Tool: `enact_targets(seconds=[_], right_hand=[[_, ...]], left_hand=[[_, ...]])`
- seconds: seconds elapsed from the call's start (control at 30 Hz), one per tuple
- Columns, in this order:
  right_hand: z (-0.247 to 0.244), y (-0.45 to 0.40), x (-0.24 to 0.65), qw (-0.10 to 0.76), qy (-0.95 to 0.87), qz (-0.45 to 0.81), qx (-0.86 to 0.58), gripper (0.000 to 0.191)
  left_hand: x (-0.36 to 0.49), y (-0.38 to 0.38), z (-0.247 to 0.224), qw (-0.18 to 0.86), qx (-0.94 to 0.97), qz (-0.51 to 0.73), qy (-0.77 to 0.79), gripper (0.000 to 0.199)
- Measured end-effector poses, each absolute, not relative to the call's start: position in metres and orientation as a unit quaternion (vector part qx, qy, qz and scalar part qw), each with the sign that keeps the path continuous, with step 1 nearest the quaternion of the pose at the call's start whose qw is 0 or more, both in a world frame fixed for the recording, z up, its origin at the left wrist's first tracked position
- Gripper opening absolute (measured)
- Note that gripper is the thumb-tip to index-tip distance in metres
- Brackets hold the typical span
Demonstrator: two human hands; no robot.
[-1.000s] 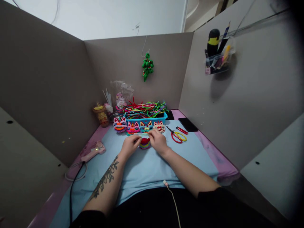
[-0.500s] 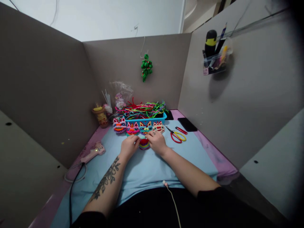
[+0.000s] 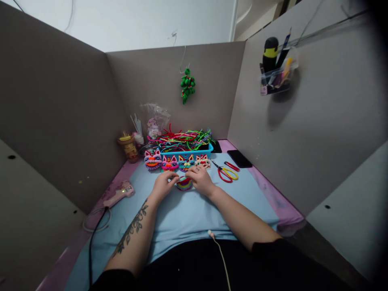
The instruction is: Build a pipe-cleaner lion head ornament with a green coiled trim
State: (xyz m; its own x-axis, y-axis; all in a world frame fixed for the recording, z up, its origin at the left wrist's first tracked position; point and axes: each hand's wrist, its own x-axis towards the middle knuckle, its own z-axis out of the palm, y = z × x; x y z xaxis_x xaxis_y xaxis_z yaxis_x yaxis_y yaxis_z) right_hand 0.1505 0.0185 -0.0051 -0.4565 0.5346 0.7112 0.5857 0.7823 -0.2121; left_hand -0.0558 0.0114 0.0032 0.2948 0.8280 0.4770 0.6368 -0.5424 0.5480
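Head view: I observe the left hand and the right hand, each with fingertips pinched together on a pale green strip. The strip is located at the top of the rainbow-striped piece, between the hands; I cannot determine whether they touch. Beneath lies the blue cloth; four animal-head figures stand behind.
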Motion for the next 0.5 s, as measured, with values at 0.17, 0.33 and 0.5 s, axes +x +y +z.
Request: enact_targets(seconds=[0.17,0.33,0.5], right_hand=[[-0.0041,0.0181,0.1510,0.460,-0.829,0.081,-0.308,0.018],[0.0000,0.0158,0.1479,0.520,-0.787,0.183,-0.277,0.016],[0.0035,0.0140,0.1452,0.544,-0.755,0.215,-0.296,0.011]], left_hand=[[-0.0568,0.0082,0.0096,0.247,0.766,0.390,0.447,0.026],[-0.0556,0.0062,0.0124,0.330,0.726,0.416,0.438,0.028],[-0.0534,0.0055,0.0130,0.368,0.718,0.420,0.414,0.028]])
